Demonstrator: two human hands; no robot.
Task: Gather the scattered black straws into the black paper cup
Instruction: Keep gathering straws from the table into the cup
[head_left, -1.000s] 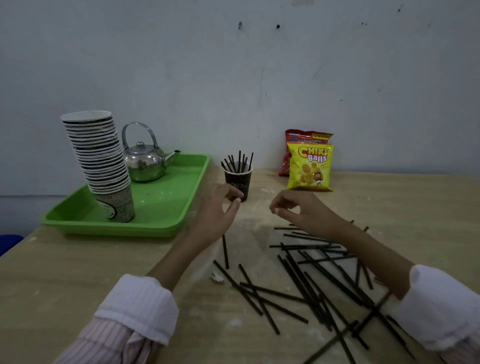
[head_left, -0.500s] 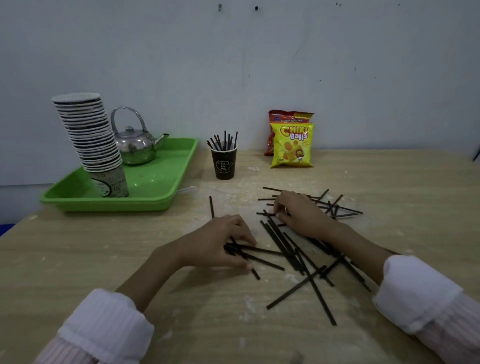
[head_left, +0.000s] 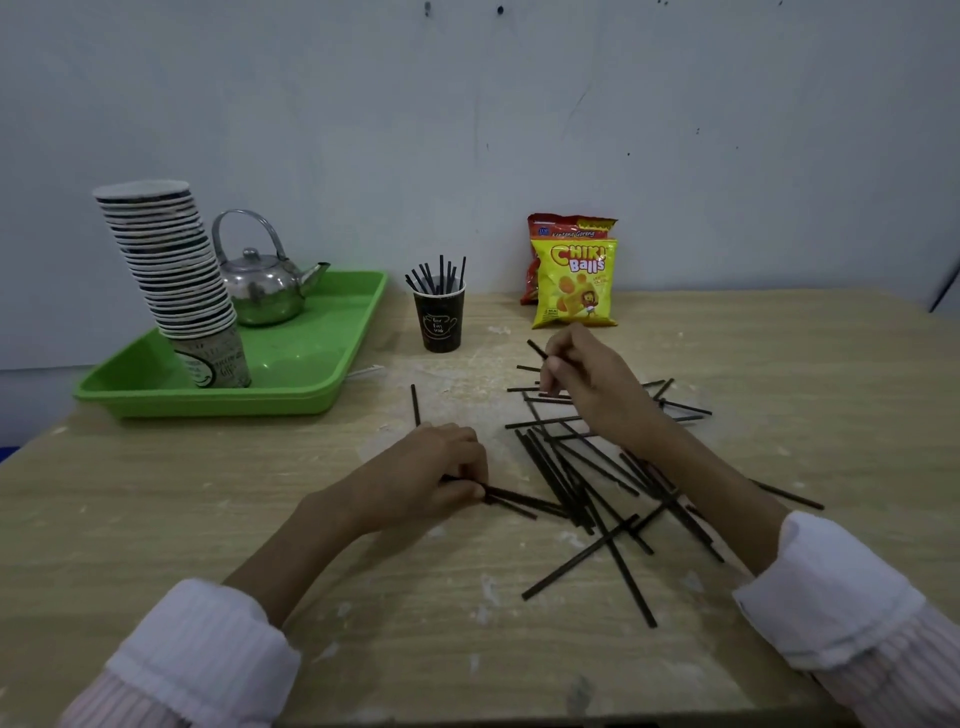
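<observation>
The black paper cup (head_left: 439, 322) stands upright at the middle back of the wooden table (head_left: 156, 519), with several black straws sticking out of it. Many more black straws (head_left: 571, 478) lie crisscrossed on the table at centre right. My left hand (head_left: 431, 473) rests on the table, fingers closed on a few straws (head_left: 511, 501) at the pile's left edge. My right hand (head_left: 587, 379) is over the far part of the pile, pinching one straw (head_left: 537, 349) that points up and left. One lone straw (head_left: 415, 405) lies apart, just beyond my left hand.
A green tray (head_left: 311, 364) at the back left holds a tall leaning stack of paper cups (head_left: 171, 275) and a metal kettle (head_left: 262, 291). Two snack bags (head_left: 574, 280) lean on the wall behind the pile. The wall runs along the table's far edge.
Both hands came down from near the cup to the pile. My left hand has closed on straws at the pile's left edge; my right hand has lifted one straw's end.
</observation>
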